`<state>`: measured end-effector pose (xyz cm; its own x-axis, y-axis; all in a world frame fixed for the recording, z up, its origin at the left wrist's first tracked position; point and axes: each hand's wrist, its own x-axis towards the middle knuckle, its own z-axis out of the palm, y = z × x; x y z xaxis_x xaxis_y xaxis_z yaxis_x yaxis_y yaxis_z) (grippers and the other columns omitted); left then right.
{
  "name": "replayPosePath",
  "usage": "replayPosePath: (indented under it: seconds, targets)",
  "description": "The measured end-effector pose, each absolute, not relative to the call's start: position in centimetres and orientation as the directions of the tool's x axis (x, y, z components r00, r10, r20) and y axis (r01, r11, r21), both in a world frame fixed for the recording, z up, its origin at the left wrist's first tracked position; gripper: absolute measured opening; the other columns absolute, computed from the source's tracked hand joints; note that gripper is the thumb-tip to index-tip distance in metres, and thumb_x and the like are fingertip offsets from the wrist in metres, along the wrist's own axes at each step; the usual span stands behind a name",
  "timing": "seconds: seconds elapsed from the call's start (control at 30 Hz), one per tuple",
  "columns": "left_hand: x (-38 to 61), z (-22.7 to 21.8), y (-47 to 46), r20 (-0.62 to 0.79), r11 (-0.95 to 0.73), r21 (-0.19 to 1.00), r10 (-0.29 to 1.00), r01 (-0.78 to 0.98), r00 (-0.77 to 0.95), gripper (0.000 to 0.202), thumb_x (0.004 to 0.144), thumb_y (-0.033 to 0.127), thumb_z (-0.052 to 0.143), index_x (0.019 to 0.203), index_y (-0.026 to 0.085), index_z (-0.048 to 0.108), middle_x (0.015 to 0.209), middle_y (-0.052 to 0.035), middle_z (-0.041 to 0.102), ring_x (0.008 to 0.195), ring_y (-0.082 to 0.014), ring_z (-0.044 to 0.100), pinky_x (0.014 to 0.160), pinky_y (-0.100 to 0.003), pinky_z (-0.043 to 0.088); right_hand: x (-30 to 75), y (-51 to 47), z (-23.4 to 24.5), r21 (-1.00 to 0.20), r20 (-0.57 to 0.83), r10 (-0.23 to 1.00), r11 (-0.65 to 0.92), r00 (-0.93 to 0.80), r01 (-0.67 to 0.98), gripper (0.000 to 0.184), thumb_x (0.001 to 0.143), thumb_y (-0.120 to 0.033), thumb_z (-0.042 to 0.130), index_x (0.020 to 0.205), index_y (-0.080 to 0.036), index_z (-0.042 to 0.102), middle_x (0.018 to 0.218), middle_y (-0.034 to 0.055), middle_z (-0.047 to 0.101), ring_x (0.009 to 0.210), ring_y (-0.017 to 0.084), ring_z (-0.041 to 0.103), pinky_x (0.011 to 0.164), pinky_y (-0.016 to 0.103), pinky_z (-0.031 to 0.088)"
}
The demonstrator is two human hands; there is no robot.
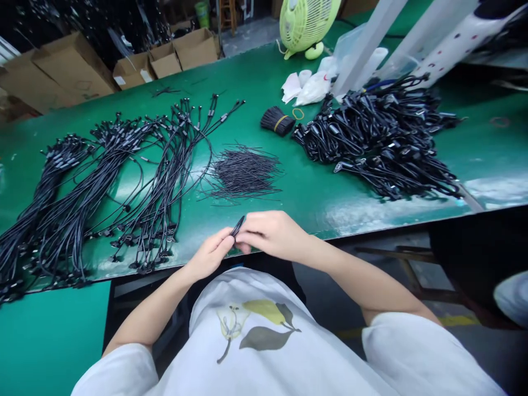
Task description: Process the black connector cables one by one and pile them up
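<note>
My left hand is closed on a small folded black cable in front of my body, at the near edge of the table. My right hand meets it there, its fingers pinched at the same cable; most of the cable is hidden by the fingers. Just beyond my hands lies a loose pile of thin black ties. Long straight black cables with connectors at their ends are spread to the left. On the right is a heap of black cables folded into short bundles.
A tied bundle of black ties and a loose rubber band lie beyond the pile. A green fan, crumpled white bags and a grey post stand farther back. Cardboard boxes line the table's far left side.
</note>
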<state>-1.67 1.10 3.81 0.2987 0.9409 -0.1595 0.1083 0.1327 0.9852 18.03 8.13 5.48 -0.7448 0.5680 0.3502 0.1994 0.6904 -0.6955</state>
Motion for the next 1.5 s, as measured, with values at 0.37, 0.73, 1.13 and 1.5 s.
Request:
replayPosePath:
  seconds: [0.37,0.73,1.13,1.5]
  targets:
    - [0.5,1.3,0.9,-0.221,0.275,0.931,0.949,-0.241,0.226,0.046,0.091,0.057,0.047,0.072,0.015,0.056,0.07,-0.0033,0.054,0.08,-0.0186,0.056,0.081,-0.032,0.042,14.2,7.9,-0.6,-0.862,-0.181,0.927,-0.31,-0.33,-0.4,0.05,0.08,-0.064,0.061,0.066,-0.018,0.048,0.056,-0.0071,0.034,0.044,0.004,0.022,0.041,0.02,0.02]
    - [0.7,-1.7,0.5,-0.305,0.292,0.952,0.917,0.089,0.258,0.045,0.082,0.057,0.06,0.1,0.017,0.065,0.093,-0.0074,0.062,0.094,-0.0236,0.056,0.086,-0.036,0.044,13.0,5.3,1.9,-0.795,-0.188,0.904,-0.369,-0.384,-0.482,0.046,0.084,-0.066,0.054,0.086,-0.02,0.052,0.08,0.0006,0.055,0.05,0.006,0.044,0.04,0.019,0.027]
    - [2.3,1.8,0.3,-0.452,0.72,0.57,0.677,-0.395,0.581,0.046,0.072,0.055,0.074,0.081,0.012,0.059,0.066,-0.0002,0.049,0.058,-0.0113,0.05,0.056,-0.026,0.043,14.8,7.5,4.1,-0.749,-0.11,0.79,-0.465,-0.604,-0.472,0.056,0.087,-0.075,0.035,0.084,-0.02,0.049,0.065,-0.0081,0.029,0.039,0.002,0.016,0.038,0.018,0.016]
    - [-1.8,2.1,0.2,-0.508,0.392,0.857,0.757,0.335,0.411,0.047,0.088,0.063,0.045,0.075,0.018,0.053,0.054,0.0037,0.047,0.048,-0.0113,0.042,0.05,-0.024,0.034,19.2,6.7,1.2,-0.099,0.273,0.281,0.96,-0.92,0.263,0.032,0.101,-0.034,0.035,0.102,-0.014,0.06,0.082,0.0069,0.06,0.077,0.019,0.053,0.073,0.035,0.037]
